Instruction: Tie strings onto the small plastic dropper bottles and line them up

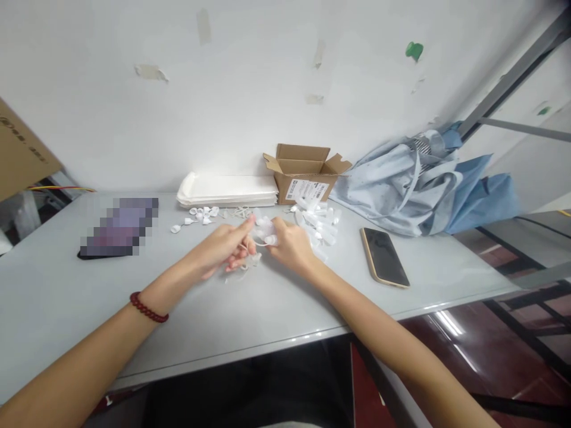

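Observation:
My right hand (289,242) is closed around a small translucent plastic piece (265,227), which has a white tip and a thin strap. My left hand (229,245) meets it from the other side, thumb up and fingers curled, with thin pale straps between the fingers. Below those fingers lie a few clear strap pieces (250,261) on the table. Just beyond the right hand is a heap of clear plastic tubes (323,224). Small white caps (206,214) and a little pile of straps (241,211) lie past the left hand.
Behind my hands stand an open cardboard box (307,184) and a stack of white sheets (232,190). A phone (386,257) lies to the right, and a blurred-out dark device (122,226) to the left. Blue cloth bags (401,184) slump at the back right.

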`<state>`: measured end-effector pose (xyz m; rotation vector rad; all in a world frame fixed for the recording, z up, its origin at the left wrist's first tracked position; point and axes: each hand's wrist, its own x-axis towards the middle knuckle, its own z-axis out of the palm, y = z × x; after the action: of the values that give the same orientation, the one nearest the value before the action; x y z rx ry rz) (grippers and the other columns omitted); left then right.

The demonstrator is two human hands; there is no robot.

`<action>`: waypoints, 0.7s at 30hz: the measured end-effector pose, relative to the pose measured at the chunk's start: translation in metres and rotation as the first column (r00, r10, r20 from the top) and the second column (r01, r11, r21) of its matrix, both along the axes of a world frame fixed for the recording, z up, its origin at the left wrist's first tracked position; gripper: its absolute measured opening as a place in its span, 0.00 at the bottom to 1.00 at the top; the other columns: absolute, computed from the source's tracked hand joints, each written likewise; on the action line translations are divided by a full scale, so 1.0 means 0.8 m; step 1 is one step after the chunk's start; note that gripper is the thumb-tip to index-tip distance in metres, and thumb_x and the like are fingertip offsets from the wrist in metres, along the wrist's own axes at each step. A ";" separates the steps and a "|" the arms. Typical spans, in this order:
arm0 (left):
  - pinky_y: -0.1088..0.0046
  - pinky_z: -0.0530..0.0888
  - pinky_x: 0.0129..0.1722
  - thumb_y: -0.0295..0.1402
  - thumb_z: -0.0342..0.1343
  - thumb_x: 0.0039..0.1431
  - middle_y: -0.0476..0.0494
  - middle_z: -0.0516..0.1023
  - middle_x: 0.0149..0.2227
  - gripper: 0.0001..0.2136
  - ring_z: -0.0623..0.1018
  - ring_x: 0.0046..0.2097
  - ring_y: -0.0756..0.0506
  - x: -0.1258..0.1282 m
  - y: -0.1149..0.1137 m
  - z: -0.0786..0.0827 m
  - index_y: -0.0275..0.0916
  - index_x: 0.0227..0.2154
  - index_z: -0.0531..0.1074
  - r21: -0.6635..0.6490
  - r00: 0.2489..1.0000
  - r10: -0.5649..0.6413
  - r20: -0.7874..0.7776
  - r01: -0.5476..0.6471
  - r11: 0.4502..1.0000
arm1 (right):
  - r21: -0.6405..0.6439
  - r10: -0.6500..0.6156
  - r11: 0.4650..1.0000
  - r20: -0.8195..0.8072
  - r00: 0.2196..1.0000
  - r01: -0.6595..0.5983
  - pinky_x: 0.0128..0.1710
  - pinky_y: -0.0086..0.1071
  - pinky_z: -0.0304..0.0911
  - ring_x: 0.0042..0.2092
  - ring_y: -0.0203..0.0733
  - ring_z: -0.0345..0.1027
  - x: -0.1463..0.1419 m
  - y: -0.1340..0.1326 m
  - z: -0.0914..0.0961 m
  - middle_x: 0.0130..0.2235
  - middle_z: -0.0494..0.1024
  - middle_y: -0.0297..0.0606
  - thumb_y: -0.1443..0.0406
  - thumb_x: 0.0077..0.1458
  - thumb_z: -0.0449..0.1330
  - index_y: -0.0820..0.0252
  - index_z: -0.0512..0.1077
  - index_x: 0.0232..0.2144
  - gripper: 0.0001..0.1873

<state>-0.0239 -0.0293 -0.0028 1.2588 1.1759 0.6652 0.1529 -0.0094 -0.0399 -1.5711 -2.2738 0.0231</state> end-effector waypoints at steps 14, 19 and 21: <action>0.79 0.52 0.17 0.44 0.56 0.54 0.57 0.54 0.14 0.18 0.55 0.17 0.56 0.009 0.000 -0.007 0.36 0.17 0.65 0.357 0.993 0.113 0.018 -0.113 0.927 | 0.007 -0.065 0.998 0.126 0.990 0.065 0.27 0.33 0.51 0.38 0.49 0.72 -0.008 -0.004 0.016 0.39 0.78 0.44 0.63 0.54 0.52 0.61 0.65 0.40 0.11; 0.78 0.53 0.17 0.45 0.53 0.56 0.57 0.54 0.13 0.18 0.55 0.17 0.55 0.019 -0.004 -0.019 0.37 0.18 0.66 0.465 0.974 0.220 -0.046 -0.174 0.868 | -0.057 -0.085 0.994 0.124 0.989 0.093 0.28 0.33 0.54 0.37 0.49 0.73 -0.007 -0.007 0.016 0.39 0.78 0.44 0.62 0.55 0.52 0.61 0.65 0.41 0.12; 0.78 0.53 0.17 0.45 0.52 0.57 0.57 0.53 0.14 0.18 0.55 0.17 0.54 0.017 -0.004 -0.015 0.37 0.19 0.65 0.499 0.945 0.328 0.010 -0.289 0.817 | -0.076 -0.084 0.993 0.126 0.989 0.094 0.29 0.33 0.56 0.37 0.50 0.73 -0.009 -0.008 0.016 0.38 0.78 0.45 0.62 0.55 0.52 0.62 0.65 0.41 0.12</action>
<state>-0.0103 -0.0327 -0.0146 1.5412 1.3372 1.2325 0.1460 -0.0161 -0.0270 -1.7591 -2.3191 -0.0046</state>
